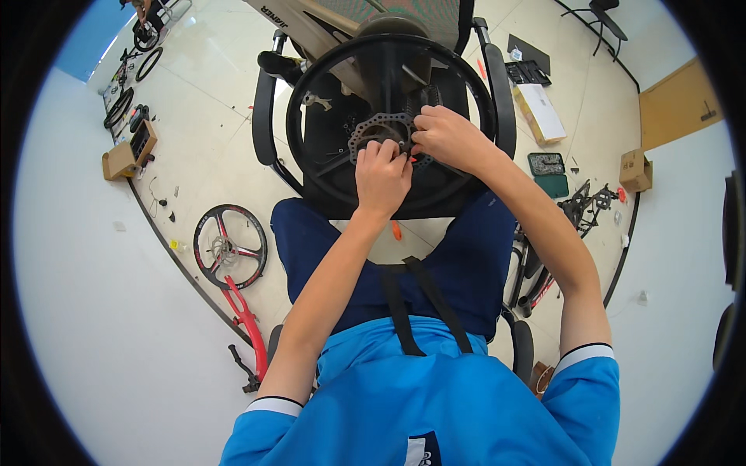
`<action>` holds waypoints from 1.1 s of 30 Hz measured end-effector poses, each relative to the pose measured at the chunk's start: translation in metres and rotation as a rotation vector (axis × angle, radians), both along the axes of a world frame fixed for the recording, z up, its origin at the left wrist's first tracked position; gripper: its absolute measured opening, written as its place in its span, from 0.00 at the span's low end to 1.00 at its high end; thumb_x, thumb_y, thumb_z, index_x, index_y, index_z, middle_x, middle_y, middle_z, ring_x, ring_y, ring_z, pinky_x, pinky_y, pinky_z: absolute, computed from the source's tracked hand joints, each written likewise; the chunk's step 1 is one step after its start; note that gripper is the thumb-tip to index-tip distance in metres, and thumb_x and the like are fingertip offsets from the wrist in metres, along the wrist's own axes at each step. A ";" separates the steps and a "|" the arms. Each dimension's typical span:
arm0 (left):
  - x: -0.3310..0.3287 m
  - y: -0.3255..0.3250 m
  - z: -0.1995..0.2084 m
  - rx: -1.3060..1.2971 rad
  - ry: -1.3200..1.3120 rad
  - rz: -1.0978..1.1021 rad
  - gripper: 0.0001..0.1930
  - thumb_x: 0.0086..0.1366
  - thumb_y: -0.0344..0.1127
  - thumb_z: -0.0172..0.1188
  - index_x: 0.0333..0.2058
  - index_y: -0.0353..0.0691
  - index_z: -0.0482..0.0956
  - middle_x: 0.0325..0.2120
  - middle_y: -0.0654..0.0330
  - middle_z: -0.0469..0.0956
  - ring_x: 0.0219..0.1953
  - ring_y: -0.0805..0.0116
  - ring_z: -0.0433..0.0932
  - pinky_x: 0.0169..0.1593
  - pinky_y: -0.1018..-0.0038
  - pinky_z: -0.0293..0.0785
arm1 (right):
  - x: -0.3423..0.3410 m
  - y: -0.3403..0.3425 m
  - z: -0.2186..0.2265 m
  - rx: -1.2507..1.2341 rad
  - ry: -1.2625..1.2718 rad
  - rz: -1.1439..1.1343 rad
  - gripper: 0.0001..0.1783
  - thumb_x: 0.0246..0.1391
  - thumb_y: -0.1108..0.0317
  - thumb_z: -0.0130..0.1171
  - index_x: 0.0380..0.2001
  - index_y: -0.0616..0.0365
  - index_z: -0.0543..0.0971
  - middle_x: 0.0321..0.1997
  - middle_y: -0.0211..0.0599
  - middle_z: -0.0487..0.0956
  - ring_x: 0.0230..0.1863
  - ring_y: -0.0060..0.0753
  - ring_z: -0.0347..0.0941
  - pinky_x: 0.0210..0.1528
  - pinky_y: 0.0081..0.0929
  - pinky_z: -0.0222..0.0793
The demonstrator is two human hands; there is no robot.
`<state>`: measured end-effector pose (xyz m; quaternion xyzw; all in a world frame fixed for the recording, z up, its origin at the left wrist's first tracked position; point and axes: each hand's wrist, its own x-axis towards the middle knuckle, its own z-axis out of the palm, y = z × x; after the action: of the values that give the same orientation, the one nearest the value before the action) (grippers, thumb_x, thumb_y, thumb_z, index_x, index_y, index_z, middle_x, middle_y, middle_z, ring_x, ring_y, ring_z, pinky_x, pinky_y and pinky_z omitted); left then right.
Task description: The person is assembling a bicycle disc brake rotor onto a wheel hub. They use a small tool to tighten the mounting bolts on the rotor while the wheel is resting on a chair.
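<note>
A black bicycle wheel (294,128) lies flat across the seat of a black office chair (264,109) in front of me. A perforated brake disc (364,128) sits at its hub. My left hand (379,180) is closed, fingertips pinched at the disc's near edge. From the right, my right hand (451,140) is also closed, its fingertips pinching close beside the left ones. A bit of red shows under the right fingers; what either hand grips is hidden. Small loose metal pieces and a silver part (315,101) lie left of the disc.
A white bicycle frame (307,23) rests on the chair beyond the wheel. On the floor left are a three-spoke wheel (225,250), a red frame part (247,318) and a cardboard box (118,161). To the right lie a toolbox (546,163), a carton (540,113) and black bike parts (583,206).
</note>
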<state>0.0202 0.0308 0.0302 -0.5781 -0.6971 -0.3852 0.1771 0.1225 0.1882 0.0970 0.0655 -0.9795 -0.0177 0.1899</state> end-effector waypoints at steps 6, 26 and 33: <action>0.007 -0.008 -0.006 0.066 -0.035 0.048 0.07 0.48 0.27 0.70 0.28 0.37 0.84 0.30 0.63 0.74 0.35 0.61 0.74 0.38 0.66 0.70 | -0.003 -0.007 0.015 -0.227 -0.174 -0.012 0.09 0.45 0.65 0.69 0.24 0.59 0.84 0.27 0.34 0.75 0.40 0.39 0.72 0.45 0.37 0.69; 0.006 -0.030 -0.043 0.193 -0.097 0.121 0.07 0.51 0.25 0.71 0.31 0.38 0.86 0.27 0.64 0.80 0.28 0.67 0.76 0.32 0.70 0.67 | 0.035 -0.081 -0.050 -0.238 0.303 -0.336 0.10 0.48 0.71 0.68 0.34 0.61 0.83 0.30 0.31 0.73 0.36 0.34 0.69 0.38 0.32 0.63; 0.007 -0.021 -0.043 0.175 -0.111 0.132 0.06 0.51 0.26 0.71 0.30 0.38 0.84 0.27 0.64 0.81 0.28 0.66 0.78 0.32 0.70 0.67 | 0.029 -0.051 -0.037 -0.207 0.213 -0.252 0.09 0.47 0.67 0.69 0.33 0.56 0.84 0.31 0.28 0.75 0.38 0.32 0.70 0.43 0.32 0.61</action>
<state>0.0274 0.0098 -0.0130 -0.4910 -0.7062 -0.4635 0.2129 0.1518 0.1370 0.0598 -0.0797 -0.9509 0.0528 0.2943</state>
